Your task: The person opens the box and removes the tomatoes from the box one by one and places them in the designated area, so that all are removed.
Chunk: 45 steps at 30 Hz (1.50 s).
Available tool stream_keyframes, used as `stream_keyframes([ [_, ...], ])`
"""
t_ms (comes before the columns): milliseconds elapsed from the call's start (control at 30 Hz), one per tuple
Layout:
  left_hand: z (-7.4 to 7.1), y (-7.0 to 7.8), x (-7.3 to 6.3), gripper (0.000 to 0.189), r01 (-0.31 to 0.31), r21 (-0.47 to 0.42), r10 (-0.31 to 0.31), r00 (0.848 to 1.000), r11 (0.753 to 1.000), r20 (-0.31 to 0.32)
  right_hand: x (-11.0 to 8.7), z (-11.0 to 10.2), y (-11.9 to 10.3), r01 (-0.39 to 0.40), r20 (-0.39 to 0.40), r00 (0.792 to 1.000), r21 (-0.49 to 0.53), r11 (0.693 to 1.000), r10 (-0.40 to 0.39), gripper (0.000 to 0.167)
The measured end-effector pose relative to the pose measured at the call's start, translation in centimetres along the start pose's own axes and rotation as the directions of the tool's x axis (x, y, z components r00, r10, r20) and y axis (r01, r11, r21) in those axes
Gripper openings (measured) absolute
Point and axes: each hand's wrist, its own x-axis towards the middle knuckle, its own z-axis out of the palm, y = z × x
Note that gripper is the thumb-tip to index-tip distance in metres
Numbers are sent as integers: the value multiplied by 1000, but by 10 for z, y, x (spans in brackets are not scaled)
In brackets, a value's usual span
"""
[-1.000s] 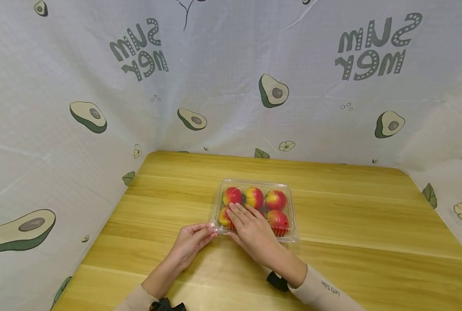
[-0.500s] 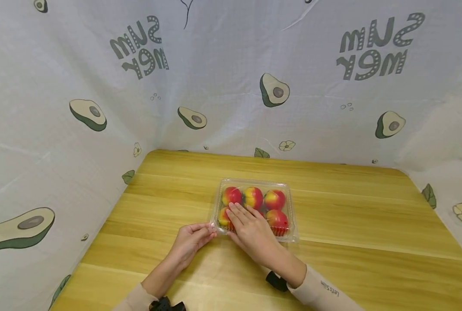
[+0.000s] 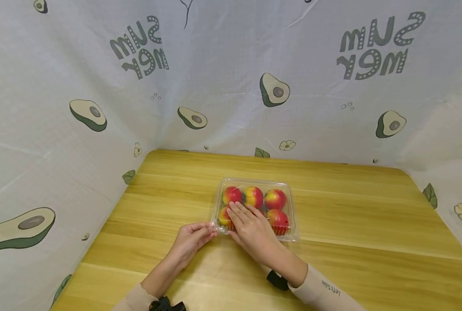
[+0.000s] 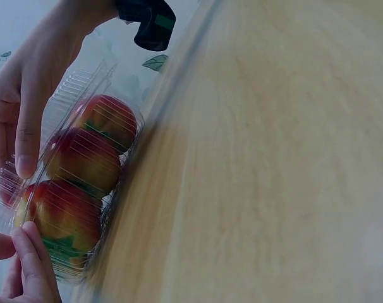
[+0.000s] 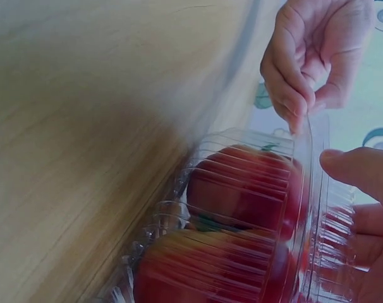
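A clear plastic clamshell container (image 3: pixel 256 181) lies on the table with its lid down. Inside are several red-and-yellow fruits (image 3: pixel 276 199), peach-like in looks, set in two rows. At the near left corner my left hand (image 3: pixel 192 242) pinches the container's rim between thumb and fingers; the right wrist view also shows this hand (image 5: pixel 315 57) at the corner. My right hand (image 3: pixel 254 233) rests on the lid with straight fingers and covers part of the near row. In the left wrist view, green leaf shapes (image 4: pixel 62 245) show on the fruit through the ribbed wall.
The wood-grain table (image 3: pixel 351 207) extends on both sides of the container. A white cloth (image 3: pixel 231 73) printed with avocados and mirrored lettering hangs behind and at the sides. Black straps (image 3: pixel 278 280) sit on the wrists.
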Motion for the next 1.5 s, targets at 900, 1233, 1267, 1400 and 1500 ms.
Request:
stream_keyframes([
  [900,0,3,-6,23,7,-41,-6,1000,999,22,2,-13,8,-61,-162,984,119,991,80,50],
  [1233,-3,0,-5,18,-26,-32,27,998,999,59,7,-22,17,-27,-312,947,149,989,72,44],
  [1267,-3,0,-5,18,-25,-33,27,998,999,58,7,-22,18,-25,-323,944,151,988,73,45],
  [1400,-2,0,-5,17,-7,-43,8,999,999,38,7,-26,22,-33,-345,935,158,987,86,45],
  [1500,-2,0,-5,17,7,-51,-5,1000,999,29,7,-28,23,-43,-346,933,166,985,98,46],
])
